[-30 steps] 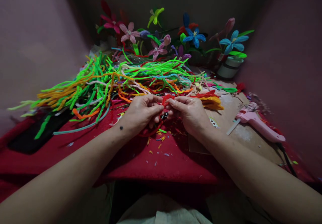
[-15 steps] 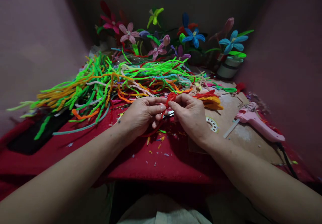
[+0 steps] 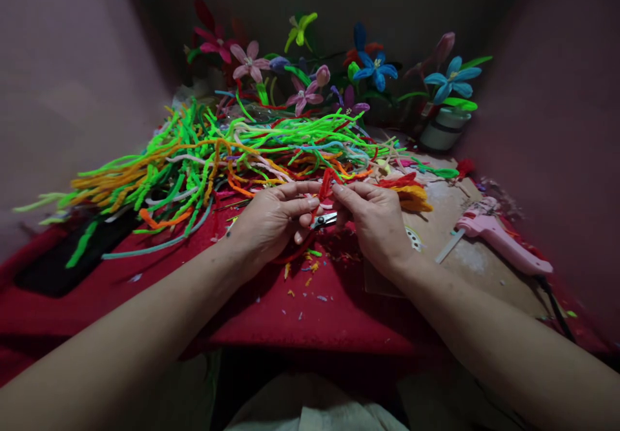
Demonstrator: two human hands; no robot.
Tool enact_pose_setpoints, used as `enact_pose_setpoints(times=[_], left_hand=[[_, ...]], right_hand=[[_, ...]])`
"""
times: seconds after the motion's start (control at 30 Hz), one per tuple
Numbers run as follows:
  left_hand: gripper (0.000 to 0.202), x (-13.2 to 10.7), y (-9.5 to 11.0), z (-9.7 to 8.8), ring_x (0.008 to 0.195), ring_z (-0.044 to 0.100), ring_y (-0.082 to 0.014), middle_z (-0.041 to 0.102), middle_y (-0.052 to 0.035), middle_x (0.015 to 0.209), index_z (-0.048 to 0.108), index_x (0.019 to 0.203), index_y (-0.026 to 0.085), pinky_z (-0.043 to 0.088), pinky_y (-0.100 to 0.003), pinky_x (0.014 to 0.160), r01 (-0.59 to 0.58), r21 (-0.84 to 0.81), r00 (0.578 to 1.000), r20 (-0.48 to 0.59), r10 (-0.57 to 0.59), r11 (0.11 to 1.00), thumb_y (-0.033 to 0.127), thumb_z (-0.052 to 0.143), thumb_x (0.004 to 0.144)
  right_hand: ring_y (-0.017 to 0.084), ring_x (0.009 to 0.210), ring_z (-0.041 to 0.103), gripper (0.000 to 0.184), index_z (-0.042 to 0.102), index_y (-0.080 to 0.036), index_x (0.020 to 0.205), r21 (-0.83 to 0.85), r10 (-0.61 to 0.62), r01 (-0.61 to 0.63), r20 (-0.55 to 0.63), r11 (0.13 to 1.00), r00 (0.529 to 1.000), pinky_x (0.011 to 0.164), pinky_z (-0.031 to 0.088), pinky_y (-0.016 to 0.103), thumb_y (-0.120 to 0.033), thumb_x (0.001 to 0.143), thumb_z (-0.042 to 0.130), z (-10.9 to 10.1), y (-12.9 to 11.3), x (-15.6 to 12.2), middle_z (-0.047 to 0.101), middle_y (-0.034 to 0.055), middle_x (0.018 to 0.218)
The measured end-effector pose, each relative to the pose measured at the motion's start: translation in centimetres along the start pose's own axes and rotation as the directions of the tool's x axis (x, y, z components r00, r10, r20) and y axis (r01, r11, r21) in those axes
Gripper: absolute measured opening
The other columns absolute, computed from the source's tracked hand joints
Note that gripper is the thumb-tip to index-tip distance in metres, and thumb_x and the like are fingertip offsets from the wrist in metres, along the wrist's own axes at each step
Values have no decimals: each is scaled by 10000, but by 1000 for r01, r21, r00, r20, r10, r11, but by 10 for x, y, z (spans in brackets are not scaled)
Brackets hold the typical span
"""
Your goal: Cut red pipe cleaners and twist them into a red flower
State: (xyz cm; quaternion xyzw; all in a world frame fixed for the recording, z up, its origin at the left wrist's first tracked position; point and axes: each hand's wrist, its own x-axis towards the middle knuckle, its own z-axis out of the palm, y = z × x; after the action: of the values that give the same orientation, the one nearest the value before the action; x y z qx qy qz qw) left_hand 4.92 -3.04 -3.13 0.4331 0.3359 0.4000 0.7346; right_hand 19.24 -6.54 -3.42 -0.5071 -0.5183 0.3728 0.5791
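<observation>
A folded red pipe cleaner [image 3: 325, 187] stands up between my hands. My left hand [image 3: 276, 218] pinches its lower part between thumb and fingers. At its right side, the closed thumb and forefinger of my right hand [image 3: 371, 218] hold its edge. A thin red length hangs down below my left fingers. Below the fingertips shows a pair of scissors [image 3: 324, 220], partly hidden by both hands; whether a hand touches it I cannot tell. Red and orange fuzzy petals [image 3: 409, 197] lie just beyond my right hand.
A large heap of green, orange and other pipe cleaners [image 3: 194, 153] spreads across the red cloth [image 3: 232, 315]. A pink glue gun [image 3: 504, 234] rests on cardboard [image 3: 472, 282] at right. Finished flowers [image 3: 375, 69] and a pot [image 3: 445, 128] stand behind. A black flat object [image 3: 62, 269] lies left.
My right hand has shifted slightly right, away from my left hand. The red pipe cleaner's folded top shows more, and more of the scissors is visible. My left hand has hardly moved.
</observation>
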Motion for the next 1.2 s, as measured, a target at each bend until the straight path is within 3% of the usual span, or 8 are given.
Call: enact_pose_setpoints(times=[0.1, 0.17, 0.37, 0.57, 0.7, 0.93, 1.07, 1.2], left_hand=[[242, -1, 1, 0, 365, 447, -43, 549, 44, 548, 641, 953, 137, 369, -149, 309, 7, -6, 1000, 8, -7, 1000, 53, 626, 726], [235, -2, 1, 1, 358, 445, -47, 540, 46, 532, 642, 945, 136, 365, -153, 308, 16, -1, 1000, 13, -16, 1000, 54, 624, 726], [175, -2, 2, 1, 373, 475, -48, 571, 18, 532, 641, 897, 114, 381, -143, 345, 46, 14, 998, 39, -46, 999, 57, 614, 733], [95, -3, 1, 2, 321, 443, -63, 547, 32, 450, 598, 859, 125, 355, -155, 322, 76, 120, 995, 48, -82, 990, 108, 591, 766], [73, -7, 3, 3, 293, 443, -80, 591, 11, 463, 545, 784, 148, 310, -167, 299, 38, 301, 999, 21, -46, 953, 197, 599, 779], [69, -12, 10, 10, 299, 423, -77, 587, 16, 452, 517, 719, 165, 315, -174, 314, -43, 571, 999, 17, 41, 820, 181, 580, 742], [85, -15, 11, 9, 340, 419, -65, 555, 23, 450, 542, 699, 153, 315, -166, 348, -81, 671, 996, 21, 90, 737, 204, 585, 750], [169, -15, 15, 7, 427, 446, -58, 570, 25, 562, 605, 815, 144, 317, -159, 394, -75, 669, 997, 40, 65, 739, 305, 611, 765]], right_hand=[[70, 459, 371, 349, 502, -162, 491, -94, -67, 64, -28, 994, 997, 475, 293, 232, -288, 805, 585, 0, 1, 0, 432, -45, 462], [63, 448, 343, 338, 509, -159, 500, -78, -34, 36, 20, 996, 999, 452, 267, 228, -303, 790, 604, 1, 4, 2, 414, -51, 461], [67, 421, 421, 280, 579, -153, 630, 304, 184, -222, 149, 926, 972, 419, 342, 217, -401, 726, 668, 0, 10, 13, 509, -35, 529], [77, 440, 495, 214, 611, -136, 659, 472, 201, -248, 149, 846, 968, 463, 440, 222, -278, 612, 763, -2, 10, 19, 550, -34, 531], [76, 416, 494, 175, 579, -143, 597, 498, 220, -236, 92, 835, 971, 429, 441, 216, -198, 604, 744, -1, 9, 17, 548, -38, 509], [74, 377, 501, 150, 547, -148, 593, 479, 317, -273, -11, 834, 949, 401, 464, 212, -139, 646, 687, 2, 2, 16, 538, -49, 473], [81, 379, 524, 142, 556, -149, 614, 445, 255, -219, -22, 868, 967, 404, 475, 212, -148, 637, 695, 1, 1, 15, 553, -50, 477], [77, 402, 542, 143, 573, -150, 624, 390, 165, -143, -25, 910, 986, 412, 460, 189, -181, 634, 712, 0, 2, 13, 569, -49, 484]])
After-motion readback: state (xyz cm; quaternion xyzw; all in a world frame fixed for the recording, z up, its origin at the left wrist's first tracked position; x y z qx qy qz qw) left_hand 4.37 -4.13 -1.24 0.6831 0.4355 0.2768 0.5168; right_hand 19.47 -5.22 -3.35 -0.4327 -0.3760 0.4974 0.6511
